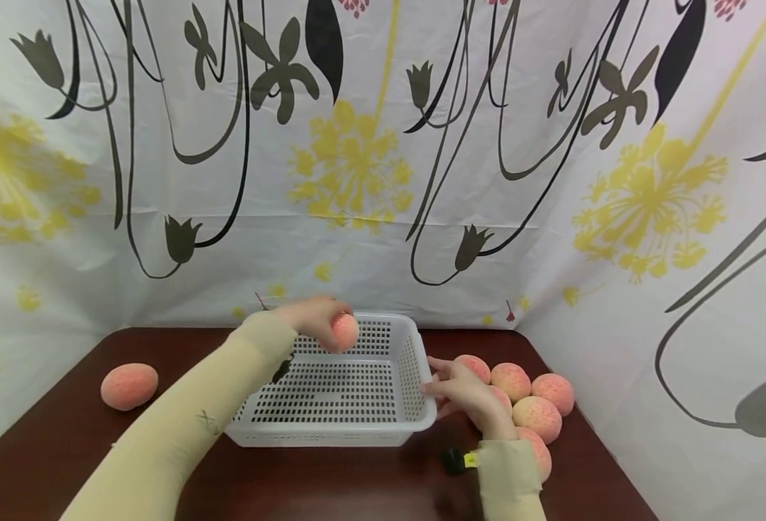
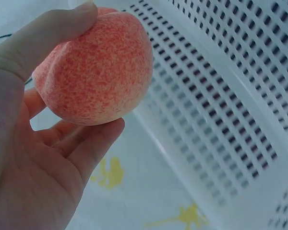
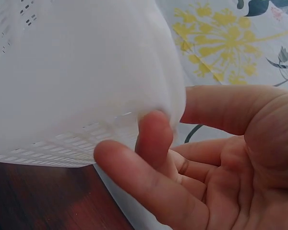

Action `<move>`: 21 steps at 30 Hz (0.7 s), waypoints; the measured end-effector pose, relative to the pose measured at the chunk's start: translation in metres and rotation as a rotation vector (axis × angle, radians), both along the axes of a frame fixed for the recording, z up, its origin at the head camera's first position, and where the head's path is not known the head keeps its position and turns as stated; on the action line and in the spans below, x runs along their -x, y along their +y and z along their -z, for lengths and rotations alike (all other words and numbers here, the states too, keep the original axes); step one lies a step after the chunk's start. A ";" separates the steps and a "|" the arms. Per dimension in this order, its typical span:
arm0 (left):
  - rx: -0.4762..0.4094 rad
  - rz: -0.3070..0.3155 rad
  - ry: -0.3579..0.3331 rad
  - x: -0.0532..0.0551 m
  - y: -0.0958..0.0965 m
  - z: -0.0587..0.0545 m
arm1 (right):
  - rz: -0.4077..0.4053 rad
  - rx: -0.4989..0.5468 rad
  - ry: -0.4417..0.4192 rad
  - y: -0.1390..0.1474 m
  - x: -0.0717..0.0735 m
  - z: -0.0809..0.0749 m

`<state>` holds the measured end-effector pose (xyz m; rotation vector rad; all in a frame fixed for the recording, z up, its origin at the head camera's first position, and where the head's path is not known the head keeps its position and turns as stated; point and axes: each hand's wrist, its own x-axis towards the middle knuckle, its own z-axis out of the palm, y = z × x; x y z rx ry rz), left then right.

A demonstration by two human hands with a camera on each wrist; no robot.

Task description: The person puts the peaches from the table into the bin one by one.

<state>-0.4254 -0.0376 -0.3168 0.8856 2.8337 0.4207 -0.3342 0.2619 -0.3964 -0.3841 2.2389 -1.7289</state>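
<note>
A pink-and-yellow peach (image 1: pixel 345 332) is held by my left hand (image 1: pixel 314 319) over the back part of a white plastic basket (image 1: pixel 330 434). In the left wrist view the thumb lies across the top of the peach (image 2: pixel 98 67), with fingers beneath it. My right hand (image 1: pixel 467 394) grips the basket's right rim. Seen from the right wrist, its thumb passes behind the edge of the basket (image 3: pixel 86 72) while bent fingers (image 3: pixel 153 139) press the near side. The basket's visible slotted floor has no fruit on it.
Several peaches (image 1: pixel 537 418) are grouped right of the basket, partly behind my right hand and forearm. One more peach (image 1: pixel 129 386) lies at the left on the dark red table (image 1: pixel 330 492). A small black object (image 1: pixel 453 461) with a yellow tag sits near my right wrist. Patterned cloth (image 1: pixel 356 268) hangs behind.
</note>
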 end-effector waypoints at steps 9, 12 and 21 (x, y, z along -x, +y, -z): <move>0.049 0.049 0.077 0.013 0.038 0.029 | 0.013 0.007 -0.005 0.003 -0.003 0.001; 0.057 0.057 0.076 0.013 0.049 0.037 | 0.021 0.009 -0.013 0.004 -0.005 0.003; 0.018 0.040 0.048 0.017 0.067 0.050 | -0.011 0.030 -0.023 0.004 -0.003 0.001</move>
